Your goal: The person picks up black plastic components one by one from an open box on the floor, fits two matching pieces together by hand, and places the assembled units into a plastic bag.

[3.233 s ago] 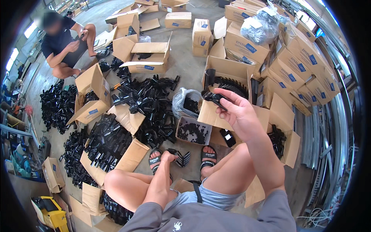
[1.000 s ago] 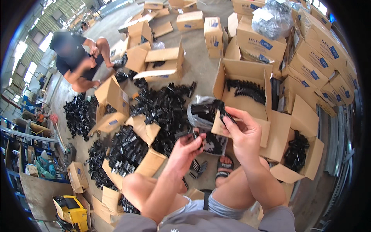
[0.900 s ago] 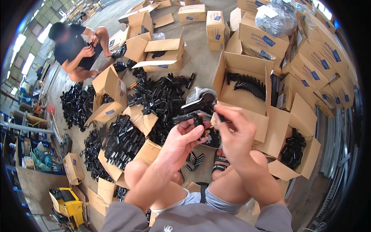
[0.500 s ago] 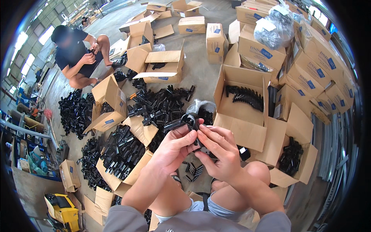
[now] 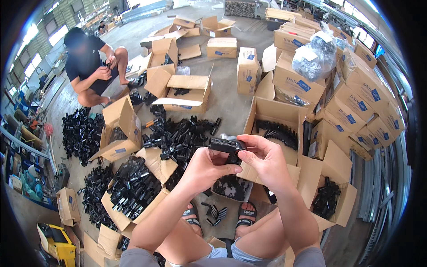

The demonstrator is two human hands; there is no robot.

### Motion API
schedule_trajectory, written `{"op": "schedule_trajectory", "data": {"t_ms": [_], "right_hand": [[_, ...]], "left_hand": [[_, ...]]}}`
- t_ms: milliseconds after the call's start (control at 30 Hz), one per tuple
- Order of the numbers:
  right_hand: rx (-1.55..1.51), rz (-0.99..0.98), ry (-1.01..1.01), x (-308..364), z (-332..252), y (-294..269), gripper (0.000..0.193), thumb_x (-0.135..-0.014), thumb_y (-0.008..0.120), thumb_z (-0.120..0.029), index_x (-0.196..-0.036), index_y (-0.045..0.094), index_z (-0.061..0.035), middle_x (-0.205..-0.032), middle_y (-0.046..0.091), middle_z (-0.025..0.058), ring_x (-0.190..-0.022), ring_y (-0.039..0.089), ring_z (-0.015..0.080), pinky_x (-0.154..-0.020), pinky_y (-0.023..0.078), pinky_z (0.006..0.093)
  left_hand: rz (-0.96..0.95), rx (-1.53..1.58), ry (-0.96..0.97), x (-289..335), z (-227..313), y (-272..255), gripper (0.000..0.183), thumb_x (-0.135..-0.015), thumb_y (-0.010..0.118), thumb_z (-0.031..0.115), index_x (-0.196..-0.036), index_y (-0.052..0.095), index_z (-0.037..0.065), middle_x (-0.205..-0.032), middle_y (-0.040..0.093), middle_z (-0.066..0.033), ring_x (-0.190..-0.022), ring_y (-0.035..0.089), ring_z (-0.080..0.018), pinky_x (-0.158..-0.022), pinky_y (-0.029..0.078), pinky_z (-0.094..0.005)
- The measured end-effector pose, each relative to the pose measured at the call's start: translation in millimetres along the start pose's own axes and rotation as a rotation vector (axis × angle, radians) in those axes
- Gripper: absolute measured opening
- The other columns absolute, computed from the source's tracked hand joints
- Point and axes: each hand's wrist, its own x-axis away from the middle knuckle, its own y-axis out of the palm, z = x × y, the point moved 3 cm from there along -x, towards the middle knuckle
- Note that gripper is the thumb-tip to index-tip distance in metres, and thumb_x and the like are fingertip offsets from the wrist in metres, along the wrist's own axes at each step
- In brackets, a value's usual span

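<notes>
Between both hands is a black part [image 5: 223, 144] with a squared, channel-like arm and a shorter piece pointing down; its exact kind does not show. My left hand [image 5: 205, 165] grips it from the left and below, thumb along the lower piece. At its right end, my right hand [image 5: 263, 155] pinches it with thumb and fingers, which hide that end. Below the hands, a box with dark speckled contents [image 5: 231, 189] is partly covered by my fingers. Several short black pieces [image 5: 215, 213] lie on the floor between my sandalled feet.
Large heaps of black parts [image 5: 182, 133] spread to the left, beside an open carton [image 5: 133, 153] of them. At right stand a carton with a neat row of black parts [image 5: 278, 133] and stacked closed cartons [image 5: 356, 95]. A co-worker [image 5: 91, 66] crouches at far left, handling something small.
The black part has turned, its channel-like arm now lying level and facing me. My hands have shifted, the right gripping its end. My view has tilted, bringing my feet into sight.
</notes>
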Motion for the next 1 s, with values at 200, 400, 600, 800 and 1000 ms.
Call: {"op": "schedule_trajectory", "data": {"t_ms": [200, 400, 600, 800, 1000], "right_hand": [[-0.057, 0.062, 0.013, 2.3, 17.6, 14.8, 0.038, -0.092, 0.075, -0.002, -0.127, 0.064, 0.0039, -0.109, 0.072, 0.0088, -0.099, 0.067, 0.0131, -0.089, 0.056, 0.0274], [-0.011, 0.052, -0.013, -1.4, 23.7, 11.5, 0.038, -0.092, 0.076, -0.007, -0.127, 0.063, 0.0032, -0.109, 0.072, 0.0091, -0.099, 0.067, 0.0132, -0.089, 0.055, 0.0279], [-0.050, 0.061, 0.040, -1.1, 29.7, 11.5, 0.039, -0.092, 0.077, -0.008, -0.127, 0.062, 0.0024, -0.108, 0.071, 0.0083, -0.097, 0.067, 0.0130, -0.088, 0.054, 0.0270], [0.504, -0.134, -0.095, -5.1, 32.5, -0.8, 0.042, -0.083, 0.085, -0.016, -0.120, 0.070, -0.0004, -0.102, 0.072, 0.0087, -0.089, 0.068, 0.0162, -0.084, 0.055, 0.0310], [0.522, -0.237, -0.022, 2.4, 32.1, 7.2, 0.044, -0.082, 0.085, -0.019, -0.120, 0.071, 0.0000, -0.105, 0.074, 0.0128, -0.092, 0.070, 0.0216, -0.082, 0.056, 0.0344]], "left_hand": [[0.029, 0.044, -0.032, 6.9, -14.1, -9.6, 0.038, -0.079, 0.082, -0.006, -0.115, 0.071, -0.002, -0.108, 0.075, -0.0101, -0.097, 0.071, -0.0145, -0.089, 0.058, -0.0311], [0.022, 0.025, -0.037, 2.9, -21.0, -14.0, 0.034, -0.082, 0.085, 0.004, -0.112, 0.072, -0.004, -0.099, 0.075, -0.0059, -0.090, 0.066, -0.0082, -0.082, 0.055, -0.0293], [0.009, -0.071, -0.055, -1.1, -32.7, -17.9, 0.034, -0.083, 0.084, 0.009, -0.112, 0.073, -0.004, -0.098, 0.076, -0.0072, -0.087, 0.067, -0.0092, -0.078, 0.055, -0.0305], [-0.024, -0.384, -0.070, 7.2, -24.2, -14.4, 0.034, -0.080, 0.082, 0.014, -0.109, 0.074, -0.002, -0.089, 0.075, -0.0189, -0.082, 0.074, -0.0262, -0.078, 0.056, -0.0362], [-0.171, -0.980, 0.253, 14.1, -26.1, -15.8, 0.030, -0.077, 0.082, 0.018, -0.100, 0.074, 0.001, -0.092, 0.071, -0.0150, -0.089, 0.069, -0.0352, -0.077, 0.055, -0.0418]]}}
